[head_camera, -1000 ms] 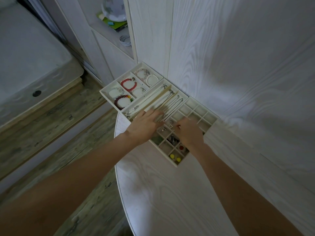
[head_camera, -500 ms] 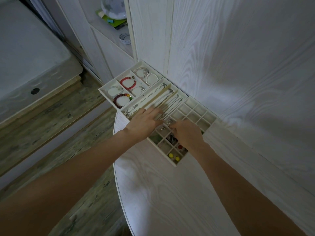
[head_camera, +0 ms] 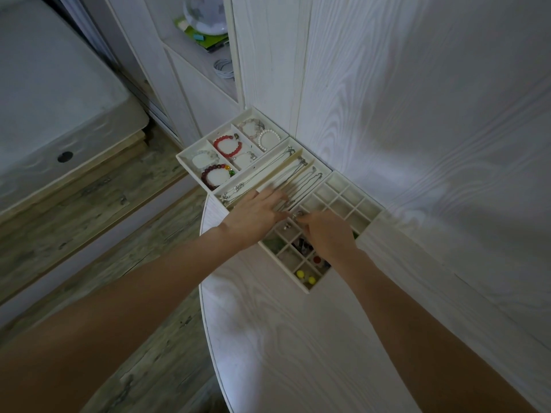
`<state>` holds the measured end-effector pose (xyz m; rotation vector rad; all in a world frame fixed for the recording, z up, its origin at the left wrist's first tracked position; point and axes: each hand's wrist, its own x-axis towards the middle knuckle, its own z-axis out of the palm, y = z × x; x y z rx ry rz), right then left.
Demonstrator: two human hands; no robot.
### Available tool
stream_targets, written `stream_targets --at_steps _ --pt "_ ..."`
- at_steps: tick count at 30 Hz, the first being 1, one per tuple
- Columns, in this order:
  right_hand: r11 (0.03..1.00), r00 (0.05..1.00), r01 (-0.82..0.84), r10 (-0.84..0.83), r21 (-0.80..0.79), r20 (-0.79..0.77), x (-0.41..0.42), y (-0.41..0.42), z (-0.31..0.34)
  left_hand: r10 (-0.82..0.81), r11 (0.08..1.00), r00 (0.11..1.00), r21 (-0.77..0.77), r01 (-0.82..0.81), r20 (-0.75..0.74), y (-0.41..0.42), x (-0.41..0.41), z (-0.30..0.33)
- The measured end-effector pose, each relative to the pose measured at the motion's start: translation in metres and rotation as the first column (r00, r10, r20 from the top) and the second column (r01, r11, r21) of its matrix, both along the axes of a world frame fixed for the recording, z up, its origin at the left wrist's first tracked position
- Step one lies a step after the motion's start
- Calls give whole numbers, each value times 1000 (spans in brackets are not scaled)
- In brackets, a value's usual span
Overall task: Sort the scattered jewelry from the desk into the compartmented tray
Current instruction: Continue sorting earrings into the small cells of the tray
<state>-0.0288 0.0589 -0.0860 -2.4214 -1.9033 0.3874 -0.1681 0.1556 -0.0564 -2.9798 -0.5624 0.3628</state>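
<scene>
**Snagging chains at the tray's edge**

Pinching a small silvery piece (head_camera: pixel 296 215) over the grid tray (head_camera: pixel 347 201), the right hand (head_camera: pixel 325 235) could drop it into the wrong cell. The left hand (head_camera: pixel 256 213) lies spread on the necklaces (head_camera: pixel 301 181) (easily tangled) near the surface (head_camera: pixel 298 338) edge.

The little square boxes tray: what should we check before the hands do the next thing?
1. Right hand has a small silvery piece pinched at its fingertips: ok.
2. Left hand lies flat, steadying the necklace tray: ok.
3. Free squares in the grid tray, far end: ok.
4. Which square the piece goes in: cannot tell, it is too small.
5. Bracelets sit in the bracelet tray: ok.
6. Desk near the trays shows no loose jewelry: ok.
</scene>
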Motion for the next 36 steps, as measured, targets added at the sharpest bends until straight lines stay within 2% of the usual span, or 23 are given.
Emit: stream_targets --at_steps 4,9,12,14,16,17,19,22,23,24,25,28,29,30,32,33,36 --pt "999 1000 -10 11 -45 19 -4 1 1 -7 1000 1000 3 7 -12 0 0 1" --pt "992 997 81 -80 -100 16 -11 3 2 -18 1000 1000 19 18 -6 1 0 0" --pt "990 992 110 -114 -83 -50 -13 2 2 -18 1000 1000 12 18 -11 0 0 0" --pt "983 963 184 -178 14 -201 -10 1 4 -13 1000 1000 -1 13 0 0 1 0" --pt "934 863 343 -272 99 -425 -3 2 12 -6 1000 1000 -6 6 23 0 2 -1" --pt "907 796 411 -310 88 -519 2 2 18 -1 1000 999 -11 2 34 1 3 -2" --pt "858 640 513 -394 -15 -659 13 4 27 1 1000 999 -18 0 50 1 5 -2" --pt "765 303 607 -471 -214 -828 28 6 35 -2 1000 999 -19 3 52 1 10 -1" --pt "737 219 636 -457 -229 -862 32 7 36 -6 1000 999 -22 8 52 1 13 0" --pt "712 181 667 -441 -220 -879 37 7 36 -11 1000 999 -25 12 51 1 14 1" --pt "689 184 698 -436 -195 -881 41 8 34 -17 999 999 -26 18 51 2 16 2" --pt "670 295 738 -430 -82 -853 50 12 28 -26 999 998 -28 28 56 7 20 4" --pt "682 362 731 -417 -24 -834 53 15 25 -32 999 998 -32 34 59 8 21 5" --pt "701 483 709 -404 76 -777 55 18 20 -38 998 997 -40 40 62 9 22 5" --pt "750 756 603 -430 270 -493 58 24 13 -51 998 997 -43 53 56 11 26 5" --pt "770 826 553 -457 318 -330 58 27 12 -54 998 998 -39 56 45 11 27 5" --pt "810 865 493 -497 320 -73 59 33 10 -56 998 998 -38 56 19 10 28 3"
